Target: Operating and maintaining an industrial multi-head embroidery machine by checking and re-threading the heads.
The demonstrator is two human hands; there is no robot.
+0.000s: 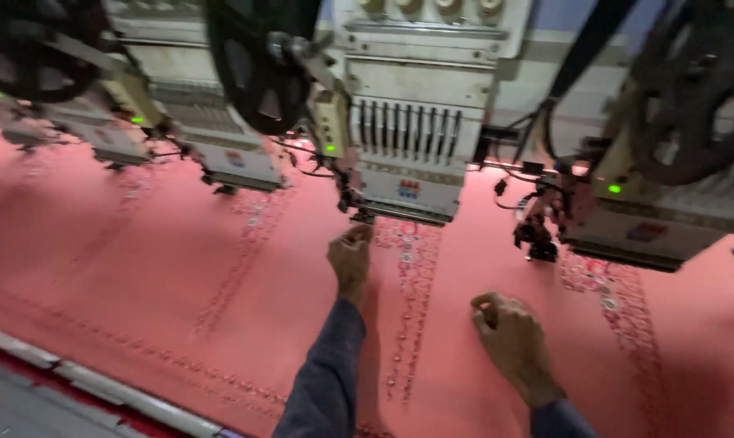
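Note:
A pink fabric (180, 268) is stretched flat under a row of embroidery machine heads. My left hand (351, 255) reaches up to the needle area of the middle head (407, 162), fingers pinched together right below it; whether it holds a thread I cannot tell. My right hand (509, 337) rests on the fabric nearer to me, fingers curled, knuckles down. A vertical band of stitched floral pattern (412, 300) runs between the two hands.
More embroidery heads stand to the left (229, 162) and right (651, 219), each with a green light and dark spool wheels above. Other stitched bands cross the fabric (618, 308). A grey metal frame rail (99, 385) borders the fabric at the lower left.

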